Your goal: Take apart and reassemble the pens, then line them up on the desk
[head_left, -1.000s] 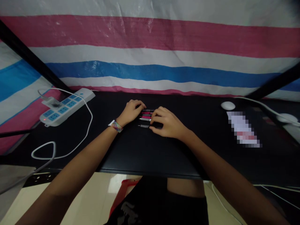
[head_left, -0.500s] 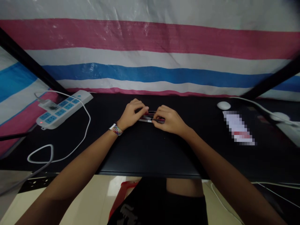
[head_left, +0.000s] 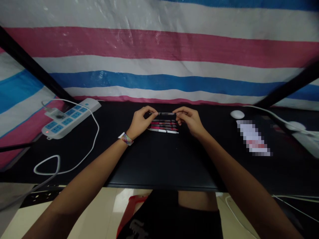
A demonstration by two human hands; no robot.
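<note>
A dark pen with a clear grey barrel [head_left: 166, 114] spans the space between my two hands. My left hand [head_left: 141, 122], with a patterned band at the wrist, pinches its left end between thumb and index finger. At the other end, my right hand [head_left: 191, 120] has its thumb and fingertips closed on the pen. Nearer to me, several pens with pink and dark barrels [head_left: 164, 125] lie side by side on the black table [head_left: 161, 162]. A white pen [head_left: 164, 131] is the nearest of that row. My left fingers cover some of the pens' left ends.
To the left lies a white power strip [head_left: 72, 119] with a plugged-in charger [head_left: 56, 114] and a looping white cable [head_left: 96, 132]. On the right are a white mouse [head_left: 237, 114] and a blurred-out paper [head_left: 253, 137]. Striped sheeting [head_left: 159, 79] hangs behind the table.
My hands have moved from the pen row to a pen behind it. The right hand has shifted right and away from me, uncovering the row. The view has tilted slightly.
</note>
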